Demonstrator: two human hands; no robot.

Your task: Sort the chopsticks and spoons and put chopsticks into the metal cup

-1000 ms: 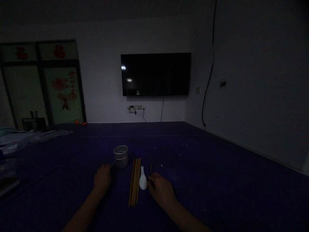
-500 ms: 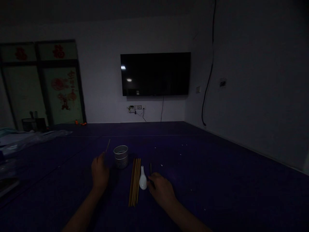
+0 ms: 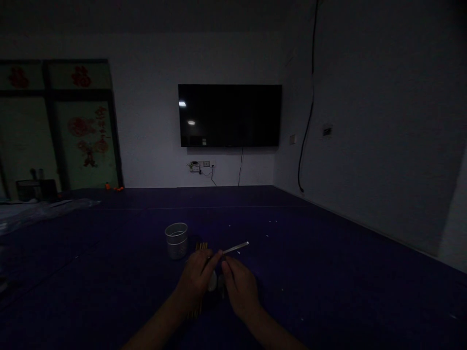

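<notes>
My left hand [image 3: 195, 274] is closed on a slim, shiny metal utensil [image 3: 236, 248], whose thin end points right and whose other end is hidden by the fingers. Close beside it my right hand [image 3: 239, 284] is curled, fingertips pinched at what looks like a dark metal spoon [image 3: 221, 286]; the grip is dim and partly hidden. Under and between the hands lies a white soup spoon [image 3: 212, 282], mostly covered. A row of wooden chopsticks [image 3: 202, 246] lies beneath my left hand and wrist. Left of them stands a metal mesh utensil cup [image 3: 177, 243], upright.
Everything lies on a dark blue-purple surface [image 3: 127, 272] with small white specks. Clear plastic sheeting [image 3: 47, 214] and a dark box [image 3: 36, 189] are at the far left. A television [image 3: 230, 115] hangs on the wall beyond. The room is dim.
My left hand has moved right, past the cup, bringing the metal utensil over the chopsticks to my right hand. The utensil has swung from upright to pointing right.
</notes>
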